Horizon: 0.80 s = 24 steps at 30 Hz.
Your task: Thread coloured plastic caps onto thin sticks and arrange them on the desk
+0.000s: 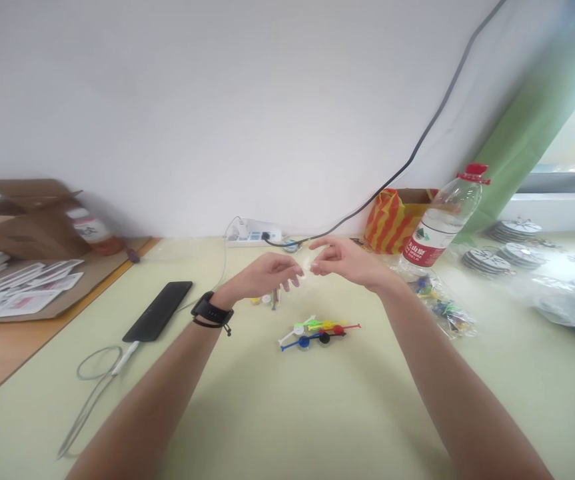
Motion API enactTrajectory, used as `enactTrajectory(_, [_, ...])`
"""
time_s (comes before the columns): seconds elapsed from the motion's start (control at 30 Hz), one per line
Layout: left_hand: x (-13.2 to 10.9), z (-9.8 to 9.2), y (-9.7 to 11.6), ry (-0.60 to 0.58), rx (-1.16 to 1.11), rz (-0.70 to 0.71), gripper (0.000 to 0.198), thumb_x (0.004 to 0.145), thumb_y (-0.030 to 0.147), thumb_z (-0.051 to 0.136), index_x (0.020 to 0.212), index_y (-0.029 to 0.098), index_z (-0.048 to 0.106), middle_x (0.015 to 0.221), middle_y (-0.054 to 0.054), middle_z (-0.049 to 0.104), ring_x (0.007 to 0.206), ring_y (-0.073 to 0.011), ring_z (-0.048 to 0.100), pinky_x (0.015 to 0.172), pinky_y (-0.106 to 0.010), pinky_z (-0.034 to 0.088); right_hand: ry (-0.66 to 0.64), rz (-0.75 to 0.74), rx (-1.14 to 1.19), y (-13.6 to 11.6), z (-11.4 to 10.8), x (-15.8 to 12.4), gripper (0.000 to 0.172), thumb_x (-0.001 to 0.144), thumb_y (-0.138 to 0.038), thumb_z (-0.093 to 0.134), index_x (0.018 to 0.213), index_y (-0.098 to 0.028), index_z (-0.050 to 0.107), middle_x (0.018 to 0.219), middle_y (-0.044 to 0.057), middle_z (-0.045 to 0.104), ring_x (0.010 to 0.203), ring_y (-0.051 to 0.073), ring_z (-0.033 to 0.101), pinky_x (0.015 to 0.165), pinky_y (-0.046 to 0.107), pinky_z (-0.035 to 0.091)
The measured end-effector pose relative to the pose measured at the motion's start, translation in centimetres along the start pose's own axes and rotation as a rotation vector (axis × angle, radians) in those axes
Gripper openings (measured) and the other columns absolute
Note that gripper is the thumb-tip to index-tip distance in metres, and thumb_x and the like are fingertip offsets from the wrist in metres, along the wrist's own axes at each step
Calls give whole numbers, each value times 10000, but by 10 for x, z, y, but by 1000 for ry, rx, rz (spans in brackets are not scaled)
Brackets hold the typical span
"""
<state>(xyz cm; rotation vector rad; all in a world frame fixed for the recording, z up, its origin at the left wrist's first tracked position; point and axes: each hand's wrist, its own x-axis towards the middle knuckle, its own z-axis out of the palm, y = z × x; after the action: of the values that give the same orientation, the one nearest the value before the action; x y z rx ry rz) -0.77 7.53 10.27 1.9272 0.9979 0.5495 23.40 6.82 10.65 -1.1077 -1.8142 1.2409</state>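
Above the middle of the table, both hands face each other with a thin clear plastic bag [306, 265] between them, hard to make out against the wall. My left hand [265, 275], with a black watch at the wrist, is closed in a pinch at the bag's left side. Thumb and fingers of my right hand [346, 262] pinch its right side, the index finger raised. Below them on the table lies a small cluster of thin plastic pieces with round middles [323, 333], in white, green, yellow, red, blue and black. More small coloured pieces [272, 299] lie partly hidden behind my left hand.
A black phone [158, 311] with a white cable lies left. A power strip [254, 233] sits against the wall. To the right stand a large water bottle [440, 223], a striped bag [386, 220], bagged coloured pieces [447, 312] and stacked discs [486, 261]. A cardboard box [32, 217] stands far left.
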Motion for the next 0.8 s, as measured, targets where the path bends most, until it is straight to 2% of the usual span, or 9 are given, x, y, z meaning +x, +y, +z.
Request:
enactTrajectory(0.1, [0, 1, 2, -26, -20, 12, 470, 945, 580, 538, 1088, 170, 717, 993, -119, 748, 737, -184, 722, 546, -217, 535, -28, 80, 87, 2, -1, 1, 349, 837, -384, 787, 1103, -193, 668, 951, 78, 781, 912, 194, 731, 871, 348, 585])
enactTrajectory(0.17, [0, 2, 2, -54, -26, 26, 506, 961, 595, 504, 1164, 177, 704, 1086, -135, 737, 800, -199, 727, 584, -229, 553, -96, 96, 81, 2, -1, 2, 348, 828, -458, 789, 1034, -189, 710, 983, 90, 785, 944, 198, 731, 897, 348, 581])
enactTrajectory(0.23, [0, 3, 2, -78, -19, 58, 517, 975, 607, 471, 1157, 188, 712, 1140, -130, 723, 858, -203, 723, 644, -241, 572, -187, 77, 74, 1, -2, 2, 363, 834, -518, 766, 1002, -197, 749, 1028, 86, 784, 985, 197, 724, 929, 347, 569])
enactTrajectory(0.33, [0, 4, 5, -95, -9, 117, 505, 987, 603, 450, 1110, 203, 734, 1099, -109, 728, 919, -205, 704, 716, -248, 580, -320, 9, 62, -3, -2, 1, 373, 853, -541, 733, 1036, -219, 781, 1075, 67, 779, 1035, 201, 707, 960, 359, 550])
enactTrajectory(0.47, [-3, 7, 12, -126, 22, 127, 487, 978, 599, 460, 1089, 216, 740, 1023, -99, 736, 931, -222, 697, 611, -222, 552, -427, -68, -35, -7, -5, -2, 349, 879, -507, 713, 1082, -232, 787, 1108, 50, 768, 1006, 198, 701, 956, 361, 540])
enactTrajectory(0.57, [-5, 8, 17, -120, 54, 173, 479, 990, 580, 443, 1082, 228, 753, 1005, -87, 744, 949, -221, 688, 648, -233, 551, -454, -80, -68, -10, -8, -4, 351, 910, -501, 674, 1113, -235, 778, 1104, 50, 767, 957, 187, 708, 950, 360, 545])
enactTrajectory(0.67, [-6, 9, 18, -91, 82, 206, 471, 996, 558, 446, 1176, 242, 744, 1012, -78, 750, 936, -215, 681, 708, -255, 551, -434, -79, -85, -12, -7, -6, 338, 893, -485, 700, 1114, -242, 778, 1119, 43, 763, 1090, 215, 686, 1021, 379, 517])
enactTrajectory(0.8, [-7, 10, 17, -44, 144, 239, 449, 1002, 519, 459, 1306, 284, 690, 1002, -44, 757, 927, -210, 672, 777, -272, 538, -525, -30, 6, -10, -2, -7, 401, 836, -441, 773, 1200, -275, 745, 1304, 41, 704, 1246, 231, 635, 1084, 387, 490])
